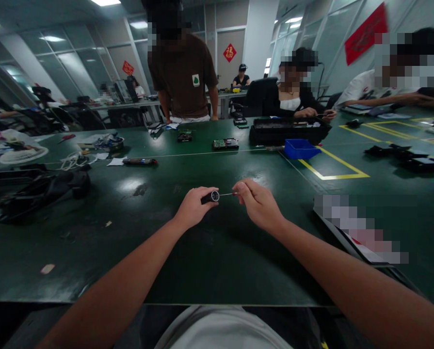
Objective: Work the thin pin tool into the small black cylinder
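Above the middle of the green table, my left hand [195, 207] is closed on a small black cylindrical part [214, 196]. Its round end, with a pale ring around a dark inside, faces me. My right hand [256, 201] pinches a thin screwdriver [228, 194], whose handle is mostly hidden by the fingers; a bit of red shows at the fingertips. The metal shaft points left and its tip is at the side of the black part. I cannot tell whether it touches or enters it.
A blue bin [301, 149] and a black casing [290, 131] stand ahead right. Circuard boards such as this one [225, 144] lie ahead. Black housings [44, 191] are at left, a clipboard-like board [342, 237] at right. A person in a brown shirt [184, 77] stands opposite; others sit nearby.
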